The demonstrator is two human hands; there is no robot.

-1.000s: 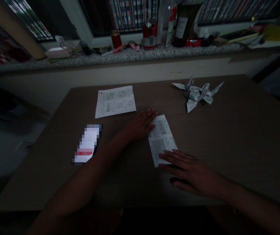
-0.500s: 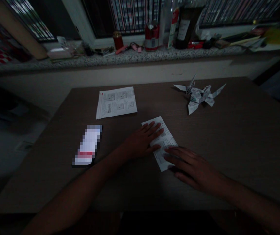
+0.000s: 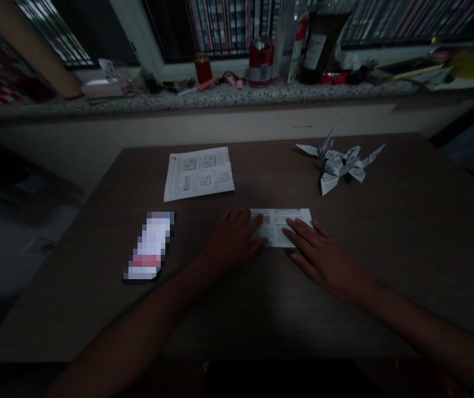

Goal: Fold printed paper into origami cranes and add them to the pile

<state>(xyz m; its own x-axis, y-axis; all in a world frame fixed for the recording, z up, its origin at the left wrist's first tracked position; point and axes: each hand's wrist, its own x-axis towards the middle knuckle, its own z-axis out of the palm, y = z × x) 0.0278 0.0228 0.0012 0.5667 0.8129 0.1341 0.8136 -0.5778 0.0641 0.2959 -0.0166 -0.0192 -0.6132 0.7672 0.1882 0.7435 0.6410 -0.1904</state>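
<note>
A folded strip of printed paper (image 3: pixel 277 235) lies crosswise on the table in front of me. My left hand (image 3: pixel 235 237) rests on its left end, fingers apart and partly covering it. On the right end lies my right hand (image 3: pixel 320 254), its fingers stretched out flat over the paper. Behind the strip, to the left, is a flat printed sheet (image 3: pixel 199 174). Several-pointed folded-paper origami (image 3: pixel 342 163), made of printed paper, sits at the back right, away from both hands.
A phone (image 3: pixel 149 246) with a lit, blurred screen lies left of my left forearm on the brown table (image 3: pixel 228 326). Along the stone windowsill (image 3: pixel 220 99) behind stand a red can (image 3: pixel 261 63), a red-brown jar (image 3: pixel 203 69), a dark tube (image 3: pixel 315 50) and assorted small items.
The folded paper has turned from a slanted position to lie straight across. My left hand has drawn back to its left end; my right hand has shifted slightly up with the right end.
</note>
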